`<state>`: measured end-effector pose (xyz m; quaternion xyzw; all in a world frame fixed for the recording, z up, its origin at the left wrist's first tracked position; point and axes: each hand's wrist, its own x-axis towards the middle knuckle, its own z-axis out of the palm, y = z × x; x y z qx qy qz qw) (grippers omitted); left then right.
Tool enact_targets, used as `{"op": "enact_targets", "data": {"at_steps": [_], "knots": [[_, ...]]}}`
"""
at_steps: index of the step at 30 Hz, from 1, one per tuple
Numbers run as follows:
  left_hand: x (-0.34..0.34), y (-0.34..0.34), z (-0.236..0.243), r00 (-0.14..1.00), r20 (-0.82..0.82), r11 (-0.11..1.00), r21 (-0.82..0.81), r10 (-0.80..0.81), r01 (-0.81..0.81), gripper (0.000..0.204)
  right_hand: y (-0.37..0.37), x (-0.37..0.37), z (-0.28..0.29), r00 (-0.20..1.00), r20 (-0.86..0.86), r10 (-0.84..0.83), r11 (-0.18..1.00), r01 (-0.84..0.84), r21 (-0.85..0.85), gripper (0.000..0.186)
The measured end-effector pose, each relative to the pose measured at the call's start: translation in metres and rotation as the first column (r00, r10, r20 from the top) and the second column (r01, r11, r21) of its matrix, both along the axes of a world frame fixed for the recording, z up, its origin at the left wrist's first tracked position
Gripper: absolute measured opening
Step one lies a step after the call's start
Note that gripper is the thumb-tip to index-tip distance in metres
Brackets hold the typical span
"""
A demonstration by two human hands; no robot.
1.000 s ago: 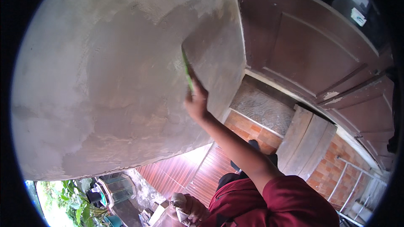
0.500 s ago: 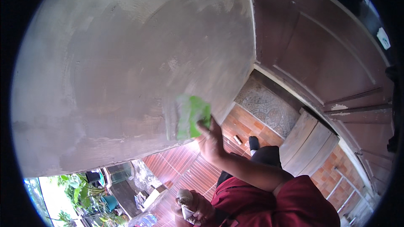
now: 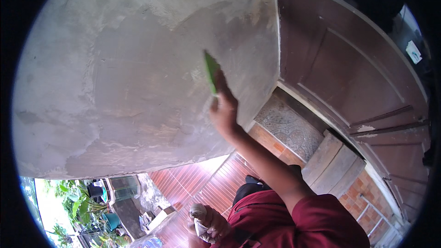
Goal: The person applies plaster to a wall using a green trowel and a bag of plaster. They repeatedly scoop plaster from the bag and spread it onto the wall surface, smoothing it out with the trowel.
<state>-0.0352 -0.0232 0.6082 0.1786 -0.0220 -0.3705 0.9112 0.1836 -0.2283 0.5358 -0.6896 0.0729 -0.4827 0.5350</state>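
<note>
My right hand (image 3: 225, 110) is raised in front of the plastered wall (image 3: 138, 78), its fingers closed around a green flat scraper (image 3: 211, 70). The scraper appears nearly edge-on and a little blurred, its tip pointing up; I cannot tell whether it touches the wall. Uneven grey patches, some darker, cover the wall surface. Low in front of my body, my left hand (image 3: 217, 225) is wrapped around a crumpled whitish bundle (image 3: 201, 229) with a rounded grey lump on top. What the bundle contains is hidden.
A brown panelled door (image 3: 349, 59) stands to the right of the wall. Below it are a patterned stone step (image 3: 289, 121) and a wooden board (image 3: 333, 160). Red tiles (image 3: 183, 179) cover the floor. Potted plants (image 3: 82, 206) stand at lower left.
My right hand has moved up along the wall with the scraper, which has turned from its broad face to nearly edge-on. The left hand stays low, holding the bundle.
</note>
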Motion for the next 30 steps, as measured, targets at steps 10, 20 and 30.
{"op": "enact_targets", "data": {"at_steps": [10, 20, 30], "knots": [[0.008, 0.007, -0.004, 0.996, -0.012, 0.996, 0.029, -0.09, 0.09, 0.037, 0.083, -0.025, -0.02, 0.955, -0.182, 0.233, 0.944, -0.267, -0.194, 0.067], [0.018, -0.002, 0.004, 0.989, 0.022, 0.989, 0.031, -0.144, 0.143, 0.033, 0.013, 0.003, -0.003, 0.998, -0.041, -0.042, 0.995, 0.038, -0.09, 0.071], [0.014, -0.002, 0.005, 0.99, -0.003, 0.985, 0.103, -0.141, 0.141, 0.032, 0.089, -0.055, -0.059, 0.963, -0.12, 0.243, 0.956, -0.258, -0.136, 0.053]]}}
